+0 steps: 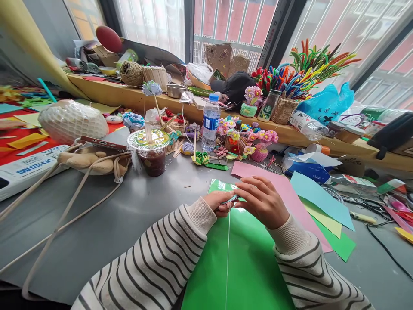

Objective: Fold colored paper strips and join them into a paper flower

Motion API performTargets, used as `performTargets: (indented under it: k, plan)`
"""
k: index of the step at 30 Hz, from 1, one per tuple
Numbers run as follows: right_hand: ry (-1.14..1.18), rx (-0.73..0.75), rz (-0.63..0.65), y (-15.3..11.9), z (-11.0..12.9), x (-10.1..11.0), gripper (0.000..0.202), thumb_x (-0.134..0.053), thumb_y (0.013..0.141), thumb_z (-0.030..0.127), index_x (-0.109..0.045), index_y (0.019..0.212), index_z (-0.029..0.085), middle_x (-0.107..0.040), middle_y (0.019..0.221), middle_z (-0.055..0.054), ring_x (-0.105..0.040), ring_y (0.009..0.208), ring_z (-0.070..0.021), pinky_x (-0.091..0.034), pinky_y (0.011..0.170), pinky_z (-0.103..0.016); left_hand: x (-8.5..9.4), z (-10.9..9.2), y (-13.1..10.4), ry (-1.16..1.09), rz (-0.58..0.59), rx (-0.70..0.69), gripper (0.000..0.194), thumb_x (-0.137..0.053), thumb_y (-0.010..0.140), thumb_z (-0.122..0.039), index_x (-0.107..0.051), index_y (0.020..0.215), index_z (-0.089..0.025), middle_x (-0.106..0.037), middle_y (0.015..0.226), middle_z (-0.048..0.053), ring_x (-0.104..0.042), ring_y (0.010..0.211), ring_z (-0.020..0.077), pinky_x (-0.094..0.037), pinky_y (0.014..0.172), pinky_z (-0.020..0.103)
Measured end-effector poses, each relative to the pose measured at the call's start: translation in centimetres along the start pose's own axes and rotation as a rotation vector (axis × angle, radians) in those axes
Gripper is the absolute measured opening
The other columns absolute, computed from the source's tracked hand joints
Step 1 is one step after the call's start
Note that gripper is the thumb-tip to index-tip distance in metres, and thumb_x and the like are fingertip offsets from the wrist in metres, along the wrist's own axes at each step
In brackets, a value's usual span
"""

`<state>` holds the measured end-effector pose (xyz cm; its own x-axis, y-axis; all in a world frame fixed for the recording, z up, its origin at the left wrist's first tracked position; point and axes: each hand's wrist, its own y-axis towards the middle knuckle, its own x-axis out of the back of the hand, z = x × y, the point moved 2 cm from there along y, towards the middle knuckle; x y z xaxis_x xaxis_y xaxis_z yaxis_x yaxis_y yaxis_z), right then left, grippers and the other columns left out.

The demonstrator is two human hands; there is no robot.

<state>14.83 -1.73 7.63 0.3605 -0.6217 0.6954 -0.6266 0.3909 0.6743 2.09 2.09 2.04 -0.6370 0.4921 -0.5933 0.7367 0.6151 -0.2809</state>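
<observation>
Both my hands meet over a glossy green sheet (pixel 248 262). My left hand (pixel 220 201) is closed, pinching a small folded piece of pale blue paper (pixel 232 198) between thumb and fingers. From the other side, the bent fingers of my right hand (pixel 263 201) close over the same piece; their tips are partly hidden. A thin white line (pixel 227 258) runs from below the hands down the green sheet; I cannot tell whether it is a thread or a seam. A pink sheet (pixel 306 219) lies partly under my right forearm.
Left of my hands stand a lidded drink cup (pixel 150 157) and a pouch with long straps (pixel 97 163). Ahead are a water bottle (pixel 211 122) and handmade flowers (pixel 247 137). At right lie blue paper (pixel 322 200) and a cable (pixel 387 249). A cluttered wooden ledge (pixel 190 106) runs behind.
</observation>
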Motion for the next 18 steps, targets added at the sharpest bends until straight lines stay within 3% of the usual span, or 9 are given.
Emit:
performTargets:
  k: [8,18]
  plan:
    - [0.017,0.003,-0.026,-0.1,0.1,-0.3,0.019,-0.055,0.076,0.033,-0.062,0.083,0.017,-0.068,0.083,-0.003,-0.058,0.084,-0.0185,-0.042,0.079,-0.034,0.1,0.0,0.0,0.059,0.010,0.029,0.040,-0.061,0.064,-0.042,-0.041,0.046,-0.013,-0.026,0.030,-0.009,-0.015,0.027,-0.0010,-0.004,0.031,0.018]
    - [0.034,-0.062,-0.079,-0.6,0.2,-1.0,0.014,-0.057,0.075,0.030,-0.062,0.083,0.020,-0.068,0.079,-0.001,-0.058,0.084,-0.0161,-0.040,0.081,-0.034,-0.1,-0.1,0.0,0.125,-0.019,-0.047,0.046,-0.066,0.049,-0.052,-0.042,0.051,-0.013,-0.036,0.034,-0.009,-0.018,0.027,-0.0011,-0.004,0.031,0.019]
